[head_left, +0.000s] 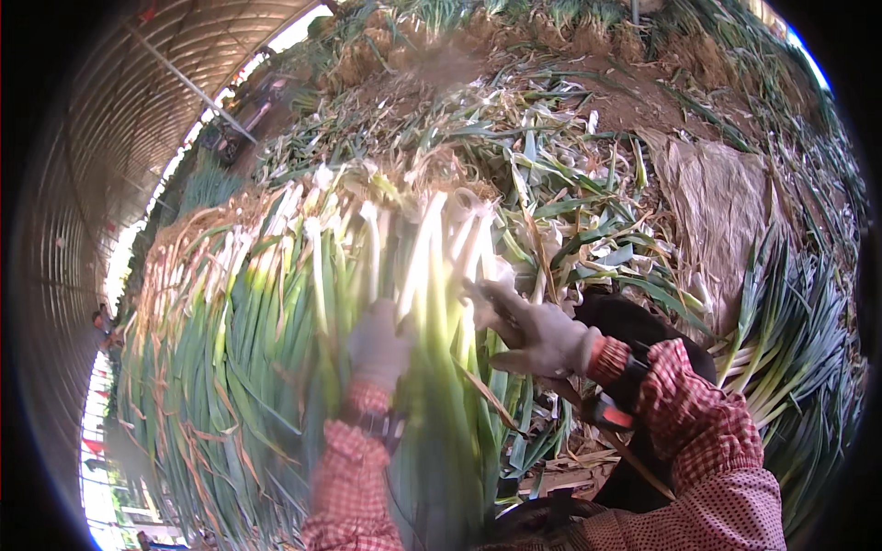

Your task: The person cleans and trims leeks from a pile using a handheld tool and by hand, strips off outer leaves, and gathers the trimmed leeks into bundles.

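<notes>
A thick layer of long green onions point(276, 331) lies before me, white root ends away from me and green leaves toward me. My left hand point(378, 347), in a pale grey glove, is over the stalks at the middle; motion smears its fingers, so its grip is unclear. Just right of it, several bright white-stemmed green onions point(424, 253) stand out from the layer. My right hand point(544, 332), gloved too, is beside these stems with fingers stretched toward them and the thumb apart. Its fingertips overlap the nearest stems; whether they touch is unclear.
Stripped leaves and peelings point(588, 220) cover the ground beyond my right hand. A crumpled brown sheet point(717, 211) lies at the right, above another bunch of green onions point(799, 340). More onion piles line the back. A curved ribbed tunnel wall point(83, 202) rises at left.
</notes>
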{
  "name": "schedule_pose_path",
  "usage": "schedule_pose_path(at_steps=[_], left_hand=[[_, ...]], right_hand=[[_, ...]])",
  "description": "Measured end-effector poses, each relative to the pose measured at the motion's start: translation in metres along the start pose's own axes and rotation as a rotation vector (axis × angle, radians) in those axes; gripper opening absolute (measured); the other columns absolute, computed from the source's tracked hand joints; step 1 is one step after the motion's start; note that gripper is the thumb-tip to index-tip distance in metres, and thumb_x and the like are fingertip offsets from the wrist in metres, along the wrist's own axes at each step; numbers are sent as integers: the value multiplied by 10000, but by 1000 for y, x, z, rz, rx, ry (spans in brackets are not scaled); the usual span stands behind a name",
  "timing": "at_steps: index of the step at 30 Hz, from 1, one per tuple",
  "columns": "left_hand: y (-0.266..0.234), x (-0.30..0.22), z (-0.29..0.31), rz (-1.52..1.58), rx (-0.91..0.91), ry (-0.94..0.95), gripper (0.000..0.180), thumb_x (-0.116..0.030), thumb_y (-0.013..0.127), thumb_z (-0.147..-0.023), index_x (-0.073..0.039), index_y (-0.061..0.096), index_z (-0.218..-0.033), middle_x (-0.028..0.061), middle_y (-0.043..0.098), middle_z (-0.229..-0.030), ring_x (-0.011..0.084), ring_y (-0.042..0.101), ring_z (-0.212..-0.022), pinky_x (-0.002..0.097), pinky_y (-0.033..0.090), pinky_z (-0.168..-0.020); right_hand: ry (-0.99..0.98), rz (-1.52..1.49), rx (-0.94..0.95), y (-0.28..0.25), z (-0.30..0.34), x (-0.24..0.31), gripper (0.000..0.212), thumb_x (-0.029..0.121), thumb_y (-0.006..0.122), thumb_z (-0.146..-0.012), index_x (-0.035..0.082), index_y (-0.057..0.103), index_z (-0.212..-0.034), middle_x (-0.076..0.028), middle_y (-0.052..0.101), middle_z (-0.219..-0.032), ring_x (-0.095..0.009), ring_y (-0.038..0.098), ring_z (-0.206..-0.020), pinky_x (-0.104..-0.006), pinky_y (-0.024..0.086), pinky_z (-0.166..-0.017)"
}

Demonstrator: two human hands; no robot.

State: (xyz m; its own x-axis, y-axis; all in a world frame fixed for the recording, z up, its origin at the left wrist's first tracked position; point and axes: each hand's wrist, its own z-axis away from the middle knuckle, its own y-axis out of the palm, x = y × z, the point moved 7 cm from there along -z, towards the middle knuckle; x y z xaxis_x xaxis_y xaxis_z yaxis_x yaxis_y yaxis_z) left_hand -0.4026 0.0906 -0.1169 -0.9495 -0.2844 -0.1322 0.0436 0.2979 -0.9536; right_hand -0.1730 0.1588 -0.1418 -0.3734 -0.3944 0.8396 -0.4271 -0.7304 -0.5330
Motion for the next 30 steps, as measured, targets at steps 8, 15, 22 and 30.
schedule_pose_path(at_steps=[8, 15, 22, 30], left_hand=[[-75, -26, 59, 249, -179, 103, 204, -102, 726, -759, -28, 572, -871, 71, 528, -662, 164, 498, -551, 316, 420, -522], [-99, -43, 84, 248, -188, 115, 196, -103, 704, -739, -16, 563, -843, 48, 521, -644, 142, 486, -521, 293, 415, -499], [-100, -63, 100, 255, -147, 195, 220, -114, 740, -725, -52, 596, -881, 78, 590, -648, 199, 571, -519, 327, 463, -487], [-85, -91, 117, 221, -104, 364, 252, -129, 743, -702, -39, 565, -855, 73, 515, -618, 215, 480, -470, 338, 401, -463]], right_hand=[[-133, -158, -253, -15, 54, 6, 939, 320, 735, -729, 49, 251, -1486, -287, 654, -950, -454, 636, -906, -477, 492, -846], [-148, -194, -276, -18, 57, -2, 942, 339, 745, -723, 99, 253, -1490, -280, 652, -979, -438, 635, -953, -455, 488, -868], [268, -71, -177, -7, 44, -70, 971, 416, 765, -717, 93, 276, -1492, -235, 660, -1007, -399, 649, -959, -431, 505, -869], [-183, -1152, -280, -45, 33, -30, 514, 445, 715, -865, -6, 627, -1096, -54, 664, -884, -83, 629, -795, -231, 511, -686]])
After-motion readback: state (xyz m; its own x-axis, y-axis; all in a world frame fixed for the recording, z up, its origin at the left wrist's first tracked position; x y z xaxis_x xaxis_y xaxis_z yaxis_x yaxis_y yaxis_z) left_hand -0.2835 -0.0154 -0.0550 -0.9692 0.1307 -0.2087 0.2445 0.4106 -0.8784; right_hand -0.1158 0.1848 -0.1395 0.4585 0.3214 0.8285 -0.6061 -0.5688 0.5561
